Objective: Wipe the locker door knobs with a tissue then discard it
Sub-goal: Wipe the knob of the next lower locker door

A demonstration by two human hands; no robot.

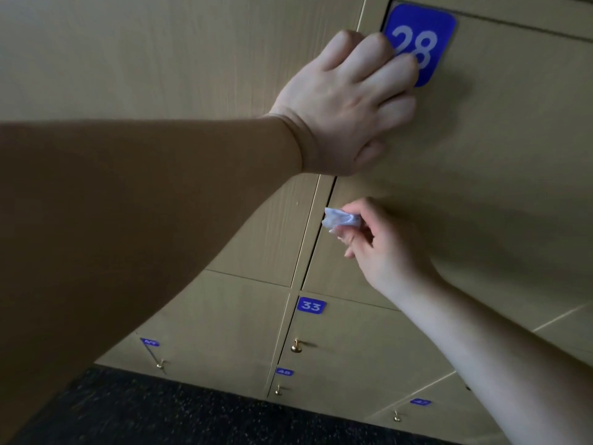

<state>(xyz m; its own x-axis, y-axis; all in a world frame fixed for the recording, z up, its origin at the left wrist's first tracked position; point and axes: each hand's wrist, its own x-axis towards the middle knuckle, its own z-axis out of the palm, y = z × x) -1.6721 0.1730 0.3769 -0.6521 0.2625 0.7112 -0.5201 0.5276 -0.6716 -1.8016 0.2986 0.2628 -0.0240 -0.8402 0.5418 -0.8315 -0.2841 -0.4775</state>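
1. I stand close against a wall of tan wood-grain lockers (244, 316). A strip of dark speckled floor (160, 412) runs along the bottom. The light is dim.
2. My left hand (346, 104) lies on door 28 (497, 155), just left of its blue plate (423, 36). The knuckles are raised and the fingers are bent and close together, overlapping the plate's lower left corner.
3. My right hand (385, 248) is lower down, at the left edge of the same door. It pinches the tissue (340, 218), a small crumpled wad, between thumb and fingertips, right at the gap between the doors.
4. Hard to tell:
   - My left fingertips are hidden under the hand, so I cannot tell whether they grip anything.
   - I cannot tell what, if anything, lies under the tissue.
   - My brown sleeve (128, 220) covers most of the lockers on the left.
   - The top of door 28 is cut off by the frame.
5. Counts:
   - Two hands and one tissue.
   - Four brass knobs (296, 346), all on lower doors and well apart from the tissue.
   - Five blue plates. I can read 28 and 33 (311, 306). One below looks like 45, and the other two are too blurred to read.
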